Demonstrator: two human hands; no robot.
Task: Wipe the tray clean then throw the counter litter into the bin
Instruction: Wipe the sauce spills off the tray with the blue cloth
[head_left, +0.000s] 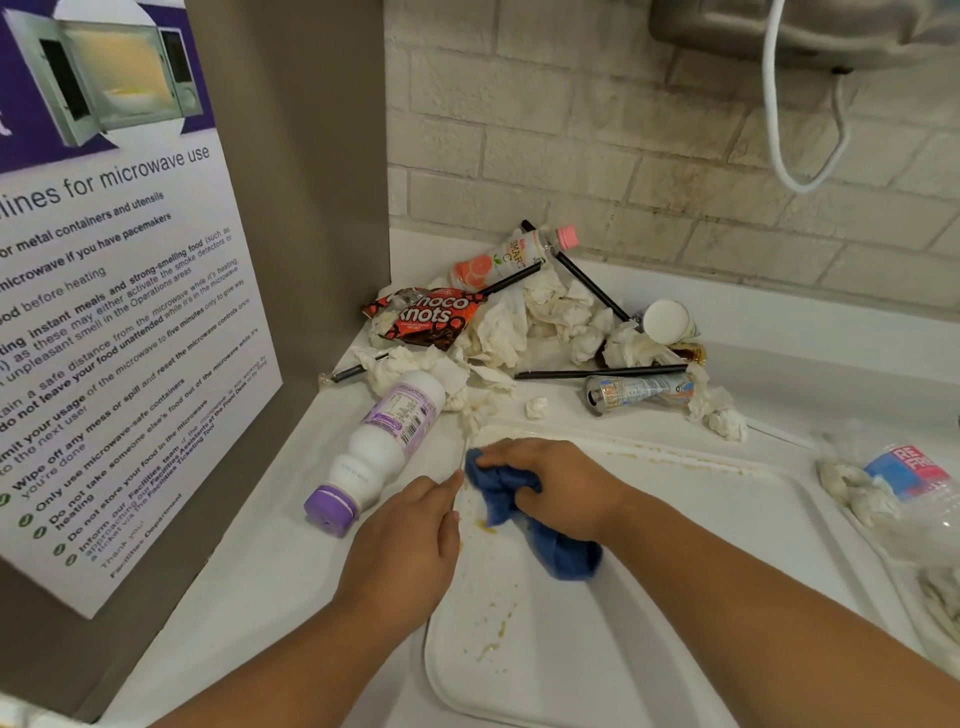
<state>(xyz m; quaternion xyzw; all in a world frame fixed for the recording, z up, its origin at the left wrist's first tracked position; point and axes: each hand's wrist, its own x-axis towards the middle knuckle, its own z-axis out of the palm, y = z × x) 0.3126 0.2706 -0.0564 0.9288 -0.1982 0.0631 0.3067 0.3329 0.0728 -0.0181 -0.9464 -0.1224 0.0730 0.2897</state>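
A white tray (691, 561) lies on the white counter, smeared with yellow-brown streaks along its far rim and left side. My right hand (556, 483) grips a crumpled blue cloth (550, 540) and presses it on the tray's far left corner. My left hand (410, 540) holds the tray's left rim, thumb on top. Behind the tray lies the litter: a white bottle with a purple cap (379, 452), a choco knots wrapper (426, 317), an orange drink bottle (509, 257), a crushed can (639, 392), black straws (597, 371), a small white cup (667, 322) and several crumpled tissues (540, 317).
A clear plastic bottle with a blue and red label (919, 483) and soiled tissues (857, 488) lie right of the tray. A microwave-use poster (109, 291) covers the panel on the left. A brick wall (675, 156) with a hanging white cable (779, 104) backs the counter.
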